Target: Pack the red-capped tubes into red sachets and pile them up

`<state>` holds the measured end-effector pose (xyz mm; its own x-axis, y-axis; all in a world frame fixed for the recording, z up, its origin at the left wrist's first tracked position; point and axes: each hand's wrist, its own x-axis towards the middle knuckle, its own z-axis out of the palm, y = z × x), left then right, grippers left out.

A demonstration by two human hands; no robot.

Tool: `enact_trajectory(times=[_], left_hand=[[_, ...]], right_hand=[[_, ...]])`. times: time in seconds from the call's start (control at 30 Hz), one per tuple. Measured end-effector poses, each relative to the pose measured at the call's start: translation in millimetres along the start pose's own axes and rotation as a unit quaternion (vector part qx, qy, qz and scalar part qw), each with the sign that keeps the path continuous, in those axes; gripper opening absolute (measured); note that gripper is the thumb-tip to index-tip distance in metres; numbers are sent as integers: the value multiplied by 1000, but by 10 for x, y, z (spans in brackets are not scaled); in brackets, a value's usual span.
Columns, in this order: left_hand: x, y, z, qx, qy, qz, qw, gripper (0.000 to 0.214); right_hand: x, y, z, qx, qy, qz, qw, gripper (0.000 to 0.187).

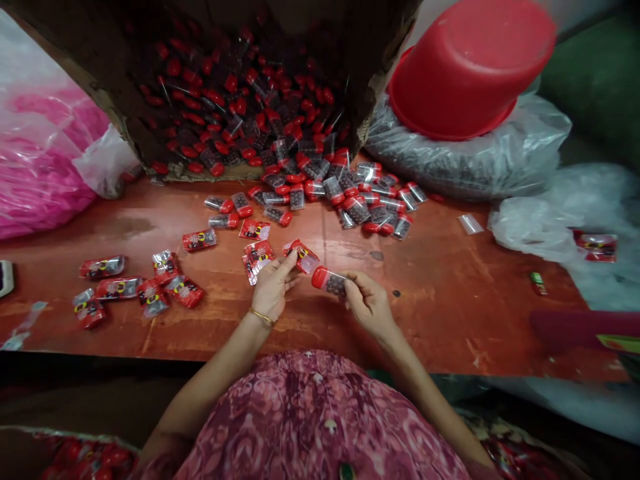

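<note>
My left hand (pixel 273 287) pinches a small red printed wrapper sleeve (pixel 301 255) by its near end. My right hand (pixel 367 303) grips a small clear container with a red cap (pixel 329 279), its cap pointing at the sleeve's open end; the two almost touch. Both hands hover just above the red-brown table (pixel 450 287), close to its near edge. Several wrapped red packets (pixel 150 287) lie to the left of my hands. A loose pile of bare red-capped containers (pixel 350 193) spills toward me from a tipped cardboard box (pixel 240 93).
An upside-down red plastic basin (pixel 465 67) rests on a clear bag of dark items (pixel 475 160) at the back right. A pink bag (pixel 40 153) lies at left, crumpled clear plastic (pixel 575 220) at right. My patterned pink clothing fills the bottom.
</note>
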<state>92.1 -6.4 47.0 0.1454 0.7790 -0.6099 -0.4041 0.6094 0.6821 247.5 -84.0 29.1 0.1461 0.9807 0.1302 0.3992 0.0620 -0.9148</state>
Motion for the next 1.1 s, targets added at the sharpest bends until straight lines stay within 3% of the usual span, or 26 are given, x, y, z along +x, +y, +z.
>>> enact_trajectory(times=[0.33, 0.5, 0.7, 0.9, 1.1], left_hand=[[-8, -47, -14, 51, -13, 110, 992, 36], [-46, -44, 31, 8, -35, 81, 996, 35], [-49, -101, 98, -29, -53, 89, 994, 39], [-32, -223, 143, -50, -52, 45, 996, 35], [28, -205, 96, -58, -39, 45, 997, 28]], right_hand=[[51, -62, 139, 55, 42, 40, 997, 20], [23, -25, 208, 82, 26, 69, 994, 23], [12, 10, 295, 60, 44, 45, 996, 23], [77, 4, 423, 106, 107, 75, 986, 24], [127, -6, 448, 140, 26, 82, 986, 23]])
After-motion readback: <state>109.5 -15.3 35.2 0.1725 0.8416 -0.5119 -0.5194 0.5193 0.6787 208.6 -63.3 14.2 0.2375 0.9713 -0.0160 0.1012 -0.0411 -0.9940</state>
